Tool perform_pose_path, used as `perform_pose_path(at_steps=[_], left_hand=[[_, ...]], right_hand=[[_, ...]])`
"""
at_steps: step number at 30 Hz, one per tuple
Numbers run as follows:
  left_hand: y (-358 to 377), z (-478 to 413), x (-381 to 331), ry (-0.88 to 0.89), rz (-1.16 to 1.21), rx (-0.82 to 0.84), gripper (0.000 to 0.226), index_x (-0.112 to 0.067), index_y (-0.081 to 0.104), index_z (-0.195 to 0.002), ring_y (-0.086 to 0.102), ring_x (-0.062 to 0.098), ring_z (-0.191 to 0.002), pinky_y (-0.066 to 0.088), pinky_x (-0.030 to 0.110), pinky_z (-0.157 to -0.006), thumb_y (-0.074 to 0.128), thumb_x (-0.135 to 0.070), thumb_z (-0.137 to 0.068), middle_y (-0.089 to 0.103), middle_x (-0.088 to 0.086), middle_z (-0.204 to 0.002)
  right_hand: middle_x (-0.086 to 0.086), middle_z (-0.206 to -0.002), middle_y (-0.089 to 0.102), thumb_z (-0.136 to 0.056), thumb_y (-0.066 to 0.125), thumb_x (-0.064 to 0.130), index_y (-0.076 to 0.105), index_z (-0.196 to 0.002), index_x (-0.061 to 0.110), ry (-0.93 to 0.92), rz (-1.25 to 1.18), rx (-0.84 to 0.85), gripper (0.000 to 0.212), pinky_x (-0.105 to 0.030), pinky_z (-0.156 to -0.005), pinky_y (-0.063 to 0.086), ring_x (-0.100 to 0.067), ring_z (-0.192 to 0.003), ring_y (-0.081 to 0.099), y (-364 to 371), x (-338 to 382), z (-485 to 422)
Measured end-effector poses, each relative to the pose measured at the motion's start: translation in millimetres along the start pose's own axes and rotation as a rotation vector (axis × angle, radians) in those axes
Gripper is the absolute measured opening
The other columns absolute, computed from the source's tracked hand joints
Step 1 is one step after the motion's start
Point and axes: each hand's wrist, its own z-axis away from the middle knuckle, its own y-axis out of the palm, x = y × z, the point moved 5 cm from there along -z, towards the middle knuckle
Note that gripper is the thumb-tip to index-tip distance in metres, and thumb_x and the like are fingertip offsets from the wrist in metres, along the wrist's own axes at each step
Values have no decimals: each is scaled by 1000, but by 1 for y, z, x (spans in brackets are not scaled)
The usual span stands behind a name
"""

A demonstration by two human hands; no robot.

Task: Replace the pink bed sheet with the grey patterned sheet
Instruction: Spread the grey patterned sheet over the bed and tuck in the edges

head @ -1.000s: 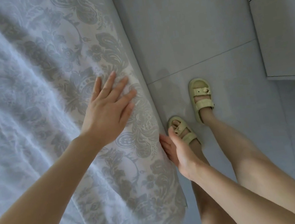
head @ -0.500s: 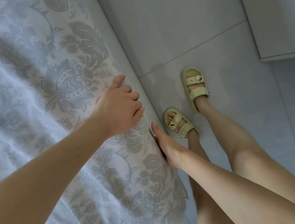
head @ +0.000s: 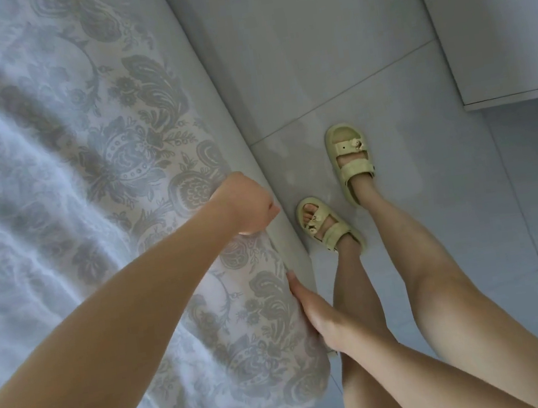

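the grey patterned sheet (head: 91, 180) lies spread over the bed (head: 208, 74) at the left, its border hanging over the side; no pink shows. our left hand (head: 246, 203) is fisted at that edge, seemingly bunching the border. lower down, our right hand (head: 314, 311) presses against the drape, fingers hidden, so we cannot tell its grip. we judge this the tucking step; next the border needs pushing under, evenly.

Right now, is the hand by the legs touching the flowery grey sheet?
Touching. The head view shows the right hand pressed along the edge of the grey sheet, its fingers partly hidden behind it.
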Motion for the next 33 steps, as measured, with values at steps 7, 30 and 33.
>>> perform_pose_path(at_steps=[7,30,33], left_hand=[[-21,114,61,-438,835,-805,25,-17,64,-113,56,15,-102,37,22,-79,47,-25,-97,65,-3,-109],[184,445,-79,-1850,1640,-1187,21,-2,61,-86,57,35,-82,39,36,-67,47,-16,-94,62,13,-84],[183,473,-112,-1885,1693,-1294,22,-3,59,-83,56,31,-79,41,38,-67,45,-16,-94,61,11,-81]], right_hand=[[-10,-89,62,-101,20,47,57,-96,12,-468,990,-593,51,-34,-72,45,-27,-86,59,-7,101,42],[2,-55,32,-98,42,36,30,-59,19,-784,2298,-303,44,-24,-44,24,-13,-46,30,230,89,228],[3,-51,36,-97,44,34,34,-56,17,-839,2307,-243,45,-21,-45,28,-13,-43,34,251,67,252]])
